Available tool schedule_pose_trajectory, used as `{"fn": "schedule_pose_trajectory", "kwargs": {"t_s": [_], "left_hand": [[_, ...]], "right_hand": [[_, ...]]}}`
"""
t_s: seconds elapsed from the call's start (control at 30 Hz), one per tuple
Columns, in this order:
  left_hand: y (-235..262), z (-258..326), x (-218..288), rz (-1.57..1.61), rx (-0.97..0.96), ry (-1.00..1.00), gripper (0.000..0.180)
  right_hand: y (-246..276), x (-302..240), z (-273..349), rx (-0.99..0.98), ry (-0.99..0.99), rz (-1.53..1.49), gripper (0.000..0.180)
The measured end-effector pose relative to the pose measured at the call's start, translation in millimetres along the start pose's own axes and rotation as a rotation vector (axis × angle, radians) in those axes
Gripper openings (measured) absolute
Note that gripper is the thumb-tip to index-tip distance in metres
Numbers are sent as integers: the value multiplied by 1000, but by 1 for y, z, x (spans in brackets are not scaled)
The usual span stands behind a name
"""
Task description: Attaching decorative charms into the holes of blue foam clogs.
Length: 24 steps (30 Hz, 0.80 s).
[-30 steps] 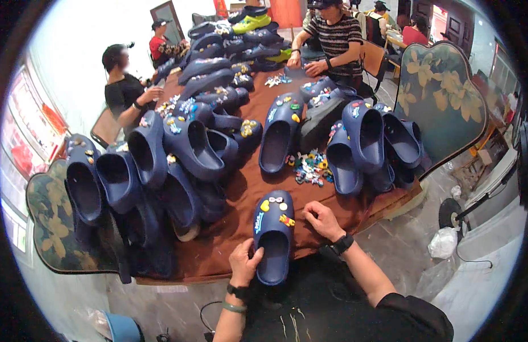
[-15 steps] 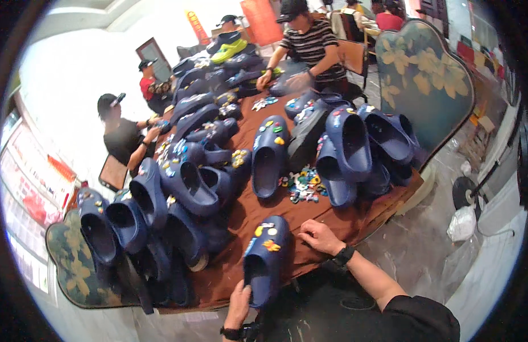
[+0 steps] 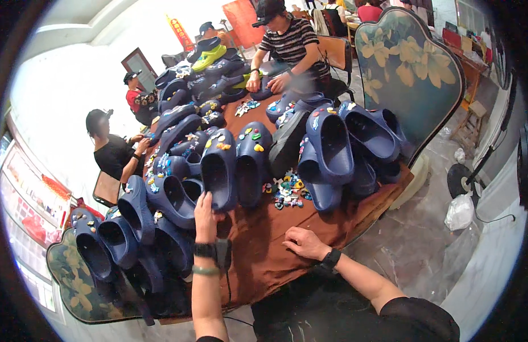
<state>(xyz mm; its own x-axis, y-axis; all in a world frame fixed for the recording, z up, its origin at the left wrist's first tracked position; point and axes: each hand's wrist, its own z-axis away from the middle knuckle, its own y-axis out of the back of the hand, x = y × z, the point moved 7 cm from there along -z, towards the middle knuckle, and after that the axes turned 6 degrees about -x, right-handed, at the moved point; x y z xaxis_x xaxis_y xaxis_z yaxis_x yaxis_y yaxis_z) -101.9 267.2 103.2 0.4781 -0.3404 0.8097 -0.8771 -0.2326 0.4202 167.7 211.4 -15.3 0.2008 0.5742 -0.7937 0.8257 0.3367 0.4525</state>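
My left hand (image 3: pixel 206 219) grips the heel of a navy clog (image 3: pixel 219 176) with colourful charms on its toe. That clog stands toe-away beside another charm-covered clog (image 3: pixel 251 171). My right hand (image 3: pixel 307 243) rests on the brown tablecloth (image 3: pixel 258 253) with its fingers curled together, nothing showing in them. A pile of small colourful shoe charms (image 3: pixel 288 191) lies just beyond it. Several navy clogs (image 3: pixel 332 148) are stacked to the right of the charms, and more clogs (image 3: pixel 136 219) crowd the table's left side.
Across the table, a person in a striped shirt (image 3: pixel 289 45) handles a clog. Two more people sit along the left side. Floral panels (image 3: pixel 409 74) border the table. A dark cable (image 3: pixel 228 285) hangs near my left forearm, and a white plastic bag (image 3: pixel 460 211) is on the right.
My left hand has carried the clog forward and left, to the spot beside the standing clog. My right hand has shifted slightly left in the picture, its fingers still curled.
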Motion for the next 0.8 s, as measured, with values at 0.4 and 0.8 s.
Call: {"fn": "schedule_pose_trajectory", "kwargs": {"t_s": [0.4,0.8], "left_hand": [[-85,-22,6,-791,357,49,72],[-291,-16,85,376,-432,399,48]], "right_hand": [[4,9,1,-1,-27,24,16],[0,18,14,77,-42,230,20]]}}
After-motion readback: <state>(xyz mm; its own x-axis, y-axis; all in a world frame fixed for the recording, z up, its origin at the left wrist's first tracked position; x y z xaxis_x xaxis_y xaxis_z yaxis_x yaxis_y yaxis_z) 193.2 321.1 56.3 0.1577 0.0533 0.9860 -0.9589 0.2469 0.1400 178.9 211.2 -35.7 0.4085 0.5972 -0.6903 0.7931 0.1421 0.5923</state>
